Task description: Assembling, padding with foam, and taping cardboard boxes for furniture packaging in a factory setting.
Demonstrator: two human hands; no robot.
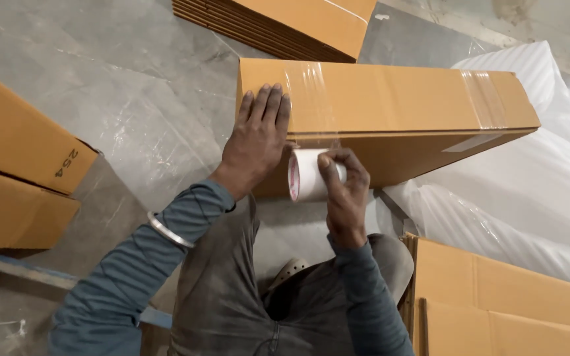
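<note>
The left hand (258,142) lies flat, fingers spread, on the long cardboard box (390,112) on the floor. The right hand (344,188) has its fingers clamped on the tape roll (305,175) against the box's side. Taping goes best with the strip taut and pressed smooth. The clear strip already crosses the top; 1 more band sits further right.

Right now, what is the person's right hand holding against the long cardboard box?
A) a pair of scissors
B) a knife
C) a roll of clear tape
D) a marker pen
C: the right hand grips a roll of clear tape at the side of the long cardboard box, while the left hand presses flat on the box.
</note>
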